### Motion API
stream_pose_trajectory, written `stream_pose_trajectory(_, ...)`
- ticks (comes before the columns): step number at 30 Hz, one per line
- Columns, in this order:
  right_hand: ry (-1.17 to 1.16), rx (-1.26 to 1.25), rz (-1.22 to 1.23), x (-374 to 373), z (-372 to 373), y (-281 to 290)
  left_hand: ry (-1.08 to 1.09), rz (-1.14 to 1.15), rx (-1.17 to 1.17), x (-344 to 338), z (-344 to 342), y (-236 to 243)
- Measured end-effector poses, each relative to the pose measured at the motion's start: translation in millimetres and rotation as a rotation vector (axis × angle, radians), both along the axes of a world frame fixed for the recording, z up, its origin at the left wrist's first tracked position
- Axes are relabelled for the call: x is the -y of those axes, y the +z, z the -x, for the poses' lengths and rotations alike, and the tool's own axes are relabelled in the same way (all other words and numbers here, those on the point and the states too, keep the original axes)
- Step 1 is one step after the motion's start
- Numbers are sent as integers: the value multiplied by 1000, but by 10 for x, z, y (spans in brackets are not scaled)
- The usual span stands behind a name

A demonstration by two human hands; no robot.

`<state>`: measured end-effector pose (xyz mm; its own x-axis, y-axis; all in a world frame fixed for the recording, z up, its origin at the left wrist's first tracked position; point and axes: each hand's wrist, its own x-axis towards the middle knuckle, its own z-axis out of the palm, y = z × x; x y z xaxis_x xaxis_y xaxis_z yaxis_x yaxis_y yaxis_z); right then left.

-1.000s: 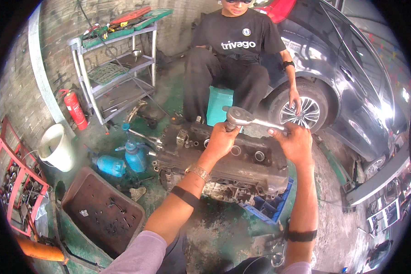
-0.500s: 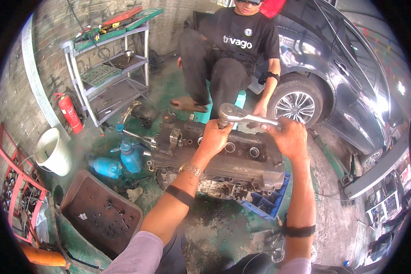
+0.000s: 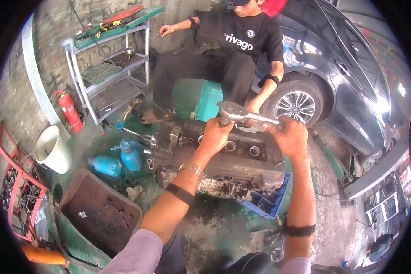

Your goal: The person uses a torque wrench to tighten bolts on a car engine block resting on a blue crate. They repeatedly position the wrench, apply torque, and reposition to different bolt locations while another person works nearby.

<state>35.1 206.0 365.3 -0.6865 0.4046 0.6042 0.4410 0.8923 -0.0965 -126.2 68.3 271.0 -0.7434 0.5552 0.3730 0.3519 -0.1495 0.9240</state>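
Both my hands are on a chrome ratchet wrench (image 3: 249,116) held above an engine (image 3: 251,162). My left hand (image 3: 214,138) wraps round the part just below the ratchet's head; what sits inside that grip is mostly hidden. Farther right, my right hand (image 3: 288,137) is closed on the end of the handle. The engine's dark top cover has several round holes along it, and one of them lies partly behind my left hand. A co-worker's hand (image 3: 253,112) is low behind the ratchet, near the engine's far side.
Facing me, a co-worker (image 3: 249,45) sits by a teal box (image 3: 209,98). To the left are a tool cart (image 3: 107,98), blue spray bottles (image 3: 130,157), a white bucket (image 3: 54,150) and a brown tray (image 3: 89,219). A blue crate (image 3: 269,205) sits at the engine's near right; a car (image 3: 333,68) stands behind.
The co-worker has shifted, swinging a leg to the left and raising one arm toward the cart; more of the teal box shows. My hands and the ratchet have barely moved.
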Motion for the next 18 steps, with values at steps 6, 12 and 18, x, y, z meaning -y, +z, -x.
stream_pose_trajectory(6,-5,6,1,-9,14,2,6,71,-62,21,26,-2)
stream_pose_trajectory(12,-43,69,46,-73,17,8,-79,-154,-14,-83,76,-102)
stream_pose_trajectory(18,45,-5,57,-90,54,158,-79,-272,41,-141,145,-149)
